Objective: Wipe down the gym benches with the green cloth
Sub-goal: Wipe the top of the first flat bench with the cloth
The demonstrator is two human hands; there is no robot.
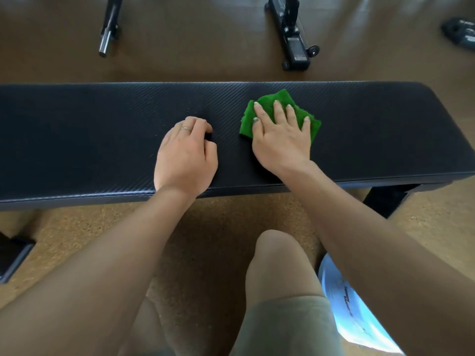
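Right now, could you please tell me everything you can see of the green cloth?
The green cloth is a bright, fuzzy-textured rag, folded or bunched into a rough square. It lies flat on the black padded bench, right of centre. The right hand presses on it with straight, spread fingers, covering its near part. The left hand rests apart, not touching it.

Cloth [282,109] under my rt hand [281,140] was bright green. Bench pad [102,129] was black w/ fine diagonal weave pattern. Floor [205,227] was tan, speckled like cork. My shorts [288,327] were khaki. Ring [186,128] on my lt hand [186,158] was silver.
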